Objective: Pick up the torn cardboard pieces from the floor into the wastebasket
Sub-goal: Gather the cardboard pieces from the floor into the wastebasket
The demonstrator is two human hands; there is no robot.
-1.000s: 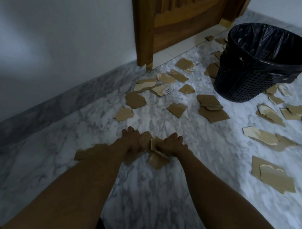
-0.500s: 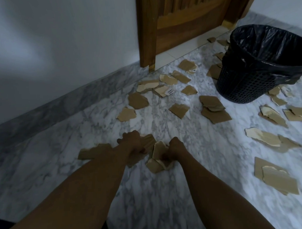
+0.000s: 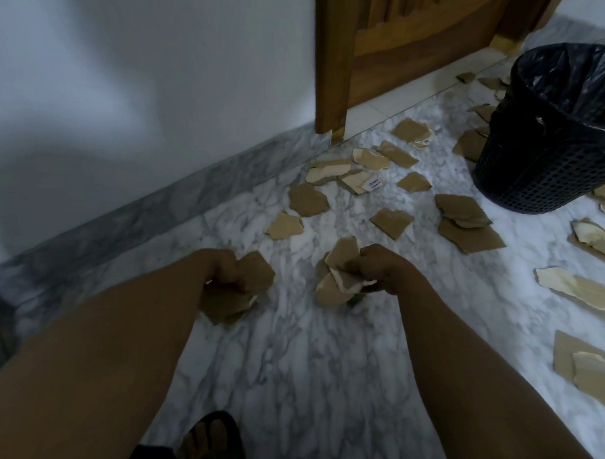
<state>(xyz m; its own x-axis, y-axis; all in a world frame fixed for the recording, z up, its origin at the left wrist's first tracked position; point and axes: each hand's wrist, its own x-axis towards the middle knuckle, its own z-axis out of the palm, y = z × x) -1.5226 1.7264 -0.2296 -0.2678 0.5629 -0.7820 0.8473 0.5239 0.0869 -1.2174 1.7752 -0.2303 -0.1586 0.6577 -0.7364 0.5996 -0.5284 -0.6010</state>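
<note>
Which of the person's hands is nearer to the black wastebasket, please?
The right. The right hand, gripping torn cardboard pieces, lies left of the wastebasket and closer to the camera; the left hand, also gripping cardboard, lies even further left.

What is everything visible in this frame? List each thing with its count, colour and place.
loose cardboard pieces: roughly twenty, brown and tan, scattered on the floor ahead and to the right
label: one, white, on a piece near the door
wastebasket: one, black mesh with black liner, upper right
door: one, brown wood, top centre
wall: white, upper left
skirting: grey marble, along the wall's base
floor: white-grey marble
foot in sandal: one, black sandal, bottom edge
left hand: grips brown cardboard, centre left
right hand: grips tan cardboard scraps, centre
</note>
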